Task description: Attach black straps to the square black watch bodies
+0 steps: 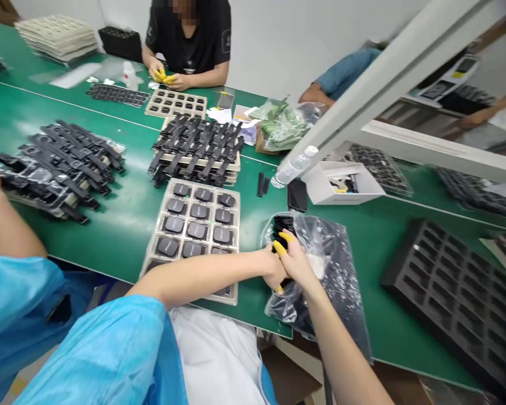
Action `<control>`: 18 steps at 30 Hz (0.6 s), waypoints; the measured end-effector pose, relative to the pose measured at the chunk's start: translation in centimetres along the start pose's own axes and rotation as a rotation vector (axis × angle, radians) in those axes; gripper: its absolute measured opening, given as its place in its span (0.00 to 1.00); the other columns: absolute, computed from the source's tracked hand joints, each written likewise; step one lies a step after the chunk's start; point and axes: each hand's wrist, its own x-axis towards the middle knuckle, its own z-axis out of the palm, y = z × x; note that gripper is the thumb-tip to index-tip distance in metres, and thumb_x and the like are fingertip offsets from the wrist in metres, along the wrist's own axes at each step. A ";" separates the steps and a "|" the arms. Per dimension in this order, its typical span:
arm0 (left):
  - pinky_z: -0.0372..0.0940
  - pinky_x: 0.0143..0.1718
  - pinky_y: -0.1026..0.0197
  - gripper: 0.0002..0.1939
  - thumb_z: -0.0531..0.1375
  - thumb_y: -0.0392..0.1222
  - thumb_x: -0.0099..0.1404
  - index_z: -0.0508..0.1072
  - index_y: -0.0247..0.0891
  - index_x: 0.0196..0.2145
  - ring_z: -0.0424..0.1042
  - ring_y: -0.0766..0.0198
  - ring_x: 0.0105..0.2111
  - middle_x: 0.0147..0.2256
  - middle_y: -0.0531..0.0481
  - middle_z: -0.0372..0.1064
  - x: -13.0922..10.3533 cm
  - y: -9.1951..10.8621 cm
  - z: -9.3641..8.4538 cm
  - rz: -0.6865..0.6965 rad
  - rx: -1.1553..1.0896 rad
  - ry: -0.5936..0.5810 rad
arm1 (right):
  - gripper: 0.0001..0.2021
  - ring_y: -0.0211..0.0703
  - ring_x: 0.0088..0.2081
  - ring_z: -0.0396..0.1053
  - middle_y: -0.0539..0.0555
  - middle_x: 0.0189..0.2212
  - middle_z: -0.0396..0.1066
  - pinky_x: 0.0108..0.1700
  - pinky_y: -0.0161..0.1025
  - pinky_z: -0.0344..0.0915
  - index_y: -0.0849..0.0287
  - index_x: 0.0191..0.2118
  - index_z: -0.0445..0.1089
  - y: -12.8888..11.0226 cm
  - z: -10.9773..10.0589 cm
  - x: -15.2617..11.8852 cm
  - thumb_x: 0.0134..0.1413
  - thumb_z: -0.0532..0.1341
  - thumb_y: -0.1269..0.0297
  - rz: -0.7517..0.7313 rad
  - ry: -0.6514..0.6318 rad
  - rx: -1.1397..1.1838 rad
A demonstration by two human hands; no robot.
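Observation:
My left hand (275,270) reaches across from the left, its fingers closed and mostly hidden. Right beside it, touching or overlapping, my right hand (294,257) is closed too, with yellow finger cots on its fingertips. Both are at a clear plastic bag (316,228), where black strip-like pieces (283,224) show just beyond the fingers. What exactly each hand grips is hidden. Under and beside the bag lies a dark sheet in shiny plastic (346,281). Left of my hands is a cream tray (235,247) holding several dark rounded-square modules (197,229), partly covered by my left forearm.
Behind the tray, black straps (198,143) lie on stacked trays; more straps (67,163) are further left. A water bottle (295,167), white box (346,188) and black foam tray (459,298) stand right. One co-worker (189,45) sits opposite; another's arm (8,225) is at left.

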 end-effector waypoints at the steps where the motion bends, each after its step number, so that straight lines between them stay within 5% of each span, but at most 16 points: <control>1: 0.43 0.73 0.35 0.16 0.73 0.36 0.48 0.83 0.41 0.38 0.58 0.35 0.69 0.56 0.42 0.75 0.0 -0.1 0.0 -0.003 0.014 -0.023 | 0.29 0.68 0.69 0.57 0.75 0.64 0.62 0.70 0.69 0.51 0.63 0.63 0.62 1.3 0.0 0.5 0.66 0.52 0.48 0.029 0.005 -0.018; 4: 0.42 0.72 0.31 0.20 0.67 0.38 0.52 0.82 0.45 0.45 0.54 0.41 0.71 0.59 0.48 0.73 0.1 -0.5 -0.4 0.017 0.041 -0.068 | 0.34 0.72 0.67 0.60 0.76 0.63 0.65 0.68 0.70 0.54 0.64 0.65 0.61 5.1 -2.0 0.7 0.62 0.57 0.45 0.092 -0.049 -0.082; 8: 0.52 0.68 0.32 0.23 0.64 0.35 0.52 0.82 0.51 0.46 0.49 0.47 0.73 0.63 0.55 0.69 0.2 -0.7 -1.1 0.051 0.066 -0.099 | 0.45 0.69 0.72 0.54 0.73 0.72 0.53 0.69 0.62 0.57 0.62 0.72 0.52 9.4 -5.7 -1.4 0.56 0.62 0.41 -0.065 -0.376 -0.303; 12: 0.60 0.64 0.33 0.22 0.63 0.33 0.55 0.81 0.48 0.46 0.59 0.48 0.67 0.58 0.50 0.72 -0.1 -0.4 -2.2 0.070 0.095 -0.115 | 0.67 0.80 0.74 0.40 0.78 0.75 0.39 0.66 0.70 0.58 0.69 0.76 0.33 10.1 -6.2 -3.7 0.42 0.71 0.41 -0.216 -0.451 -0.617; 14: 0.61 0.63 0.34 0.23 0.62 0.33 0.58 0.78 0.43 0.51 0.60 0.47 0.64 0.58 0.44 0.70 -0.6 -0.3 -2.7 0.058 0.100 -0.075 | 0.65 0.81 0.74 0.39 0.79 0.75 0.38 0.64 0.73 0.58 0.69 0.76 0.31 9.4 -5.6 -4.2 0.46 0.69 0.41 -0.258 -0.431 -0.720; 18: 0.62 0.60 0.27 0.34 0.61 0.39 0.61 0.63 0.26 0.64 0.51 0.37 0.66 0.65 0.27 0.55 -1.2 -0.1 -3.3 -0.075 0.089 0.064 | 0.49 0.79 0.73 0.45 0.79 0.72 0.48 0.64 0.70 0.58 0.68 0.74 0.44 7.9 -4.3 -4.3 0.58 0.62 0.43 -0.375 -0.303 -0.769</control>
